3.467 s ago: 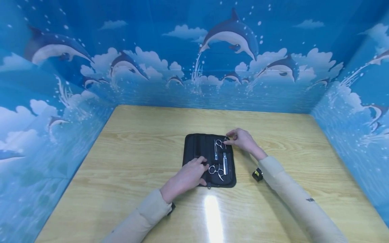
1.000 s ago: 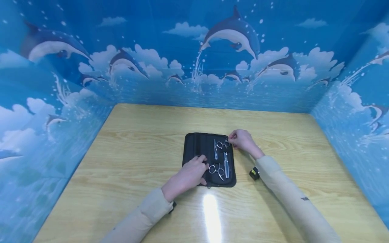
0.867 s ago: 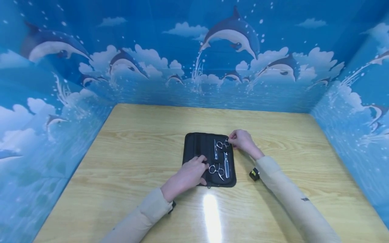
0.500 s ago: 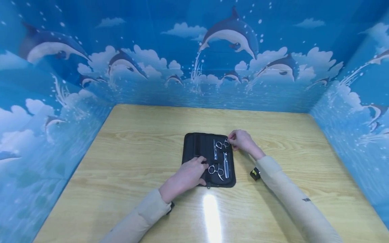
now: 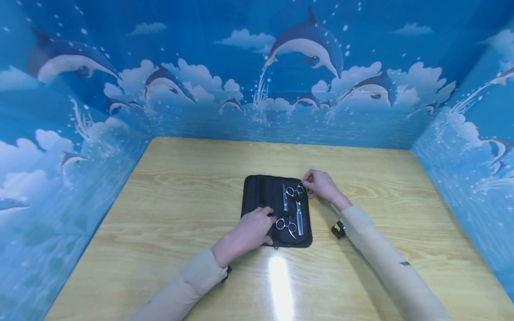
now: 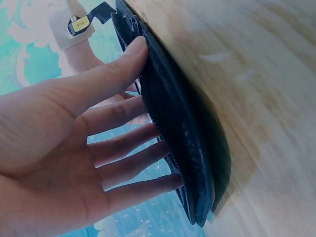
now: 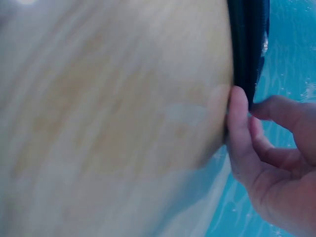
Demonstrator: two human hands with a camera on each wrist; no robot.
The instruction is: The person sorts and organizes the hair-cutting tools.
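Observation:
A black zip case (image 5: 249,191) lies opened flat on the table, with two pairs of silver scissors on its right half. One pair of hairdressing scissors (image 5: 286,225) has its finger rings toward me. The other, a broad-bladed pair (image 5: 299,218), has its rings at the far end. My left hand (image 5: 250,229) rests on the case's near left part; in the left wrist view its thumb and outstretched fingers (image 6: 128,165) touch the zipped edge. At the far right corner my right hand (image 5: 321,185) pinches the case edge, beside the far rings. The right wrist view shows those fingertips (image 7: 239,98) at the corner.
The case stands on a pale wood table (image 5: 192,191) with a bright light reflection near the front. A dolphin-print backdrop (image 5: 241,89) rises behind it and on both sides. A small black wrist device (image 5: 338,229) hangs under the right sleeve.
Since the earliest frame, the broad-bladed scissors have shifted slightly toward me and right. My right fingers have closed together at the case corner. My left hand has stayed in place.

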